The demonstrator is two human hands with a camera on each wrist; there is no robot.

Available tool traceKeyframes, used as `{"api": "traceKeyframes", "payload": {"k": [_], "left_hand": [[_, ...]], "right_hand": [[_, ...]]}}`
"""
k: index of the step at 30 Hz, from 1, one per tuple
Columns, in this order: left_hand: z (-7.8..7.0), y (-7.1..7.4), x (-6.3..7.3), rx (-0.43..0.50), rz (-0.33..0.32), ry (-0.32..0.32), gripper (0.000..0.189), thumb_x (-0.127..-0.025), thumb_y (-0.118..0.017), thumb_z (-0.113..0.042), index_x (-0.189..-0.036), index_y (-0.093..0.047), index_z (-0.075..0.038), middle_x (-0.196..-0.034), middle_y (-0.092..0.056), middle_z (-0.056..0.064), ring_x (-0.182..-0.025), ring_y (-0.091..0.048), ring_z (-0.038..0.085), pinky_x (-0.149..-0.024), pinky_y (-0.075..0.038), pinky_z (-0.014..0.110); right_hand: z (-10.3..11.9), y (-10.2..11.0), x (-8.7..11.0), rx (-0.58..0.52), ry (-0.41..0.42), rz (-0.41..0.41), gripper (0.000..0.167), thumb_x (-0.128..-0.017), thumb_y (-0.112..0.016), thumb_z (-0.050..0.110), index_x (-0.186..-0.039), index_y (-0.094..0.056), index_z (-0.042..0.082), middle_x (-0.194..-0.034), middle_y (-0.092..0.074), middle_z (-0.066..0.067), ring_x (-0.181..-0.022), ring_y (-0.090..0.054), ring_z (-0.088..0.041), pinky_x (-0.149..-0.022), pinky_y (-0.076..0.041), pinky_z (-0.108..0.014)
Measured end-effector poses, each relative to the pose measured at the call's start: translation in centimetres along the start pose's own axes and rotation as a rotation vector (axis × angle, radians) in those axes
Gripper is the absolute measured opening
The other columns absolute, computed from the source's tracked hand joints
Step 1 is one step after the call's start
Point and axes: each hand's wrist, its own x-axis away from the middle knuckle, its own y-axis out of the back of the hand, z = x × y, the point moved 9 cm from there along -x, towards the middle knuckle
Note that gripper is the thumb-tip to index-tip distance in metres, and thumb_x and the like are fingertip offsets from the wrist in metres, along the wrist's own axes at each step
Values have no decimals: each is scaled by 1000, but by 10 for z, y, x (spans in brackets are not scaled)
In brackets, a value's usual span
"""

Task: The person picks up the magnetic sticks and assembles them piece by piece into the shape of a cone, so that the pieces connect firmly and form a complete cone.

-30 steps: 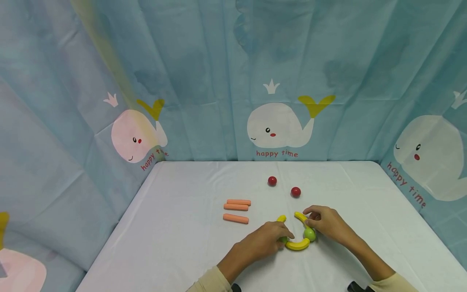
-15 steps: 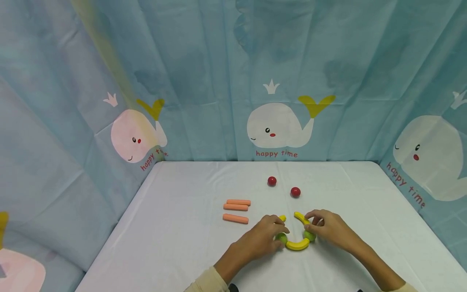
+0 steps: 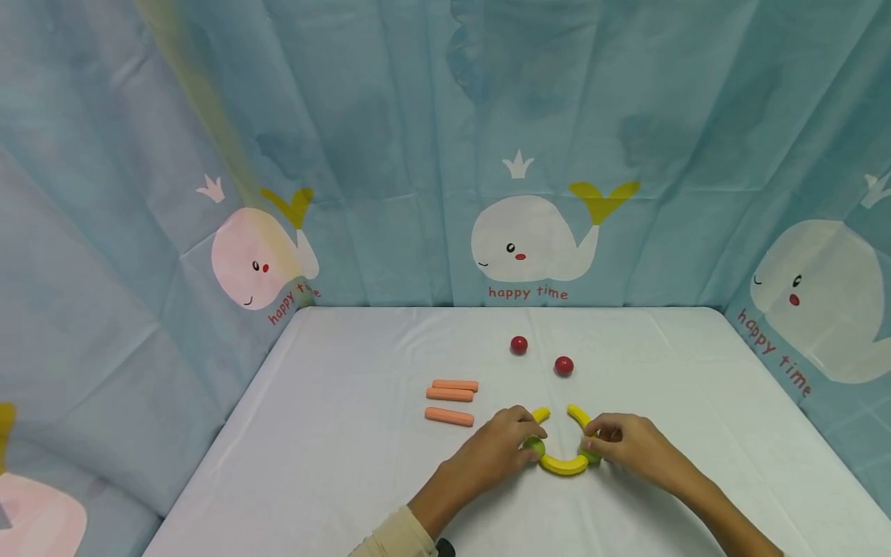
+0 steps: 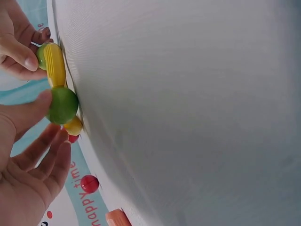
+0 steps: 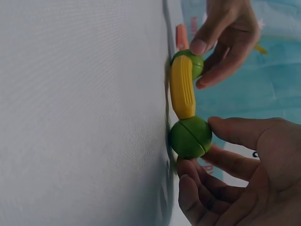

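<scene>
In the head view, my left hand [image 3: 497, 445] pinches a green ball [image 4: 62, 106] between thumb and fingers. My right hand [image 3: 633, 447] holds another green ball [image 5: 190, 136], with its thumb on one side and fingers on the other. A curved yellow piece [image 3: 564, 466] lies between the two balls and meets both, as the right wrist view shows. Beyond the balls are two more curved yellow pieces, one on the left [image 3: 541, 415] and one on the right [image 3: 578, 415], partly hidden by my fingers. Together the pieces make a ring with a gap at the far side.
Two red balls, one farther back [image 3: 518, 345] and one nearer [image 3: 564, 366], lie beyond the ring. Several orange sticks [image 3: 448, 417] lie to its left on the white-covered table [image 3: 334, 433]. A blue curtain [image 3: 390, 193] with printed whales stands behind.
My right hand has come down from the right yellow piece onto the green ball beside it. The tips of the far yellow pieces have shifted slightly right; the near piece and left ball slightly left.
</scene>
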Motion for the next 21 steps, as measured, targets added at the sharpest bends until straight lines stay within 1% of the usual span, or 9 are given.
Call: {"api": "traceKeyframes", "payload": {"k": [5,11,16,19,21], "left_hand": [[3,2,-1,-20,-41,31,23,-97,-79,-16,-120,-80,-16,-116,-68,-3,-106,-63,7,-92,-54,19],[7,2,-2,-23,-52,62,24,-97,-79,-14,-120,-81,-16,-113,-70,-3,-102,-64,5,-88,-55,17],[8,2,-2,-26,-66,64,24,-96,-80,-13,-120,-81,-16,-111,-70,-3,-101,-65,6,-87,-55,16],[7,3,-2,-31,-76,55,24,-96,-80,-13,-120,-81,-16,-111,-71,-2,-101,-65,6,-87,-54,16],[7,3,-2,-33,-75,55,24,-96,-80,-13,-120,-81,-16,-111,-70,-2,-101,-65,6,-87,-55,16]], "right_hand": [[0,-3,5,-32,9,47,26,-95,-79,34,-108,-78,12,-88,-68,0,-75,-61,-17,-60,-52,-28],[2,-7,9,-44,3,69,30,-95,-80,35,-111,-79,10,-89,-69,0,-77,-61,-18,-60,-54,-29],[4,-9,13,-54,9,78,28,-94,-80,33,-110,-78,9,-87,-68,-1,-75,-61,-19,-58,-53,-29],[6,-10,15,-57,32,90,29,-95,-80,33,-110,-78,8,-88,-68,-1,-76,-62,-20,-59,-54,-29],[8,-10,16,-44,42,92,29,-95,-80,34,-109,-78,10,-88,-68,0,-76,-62,-19,-59,-54,-29]]}}
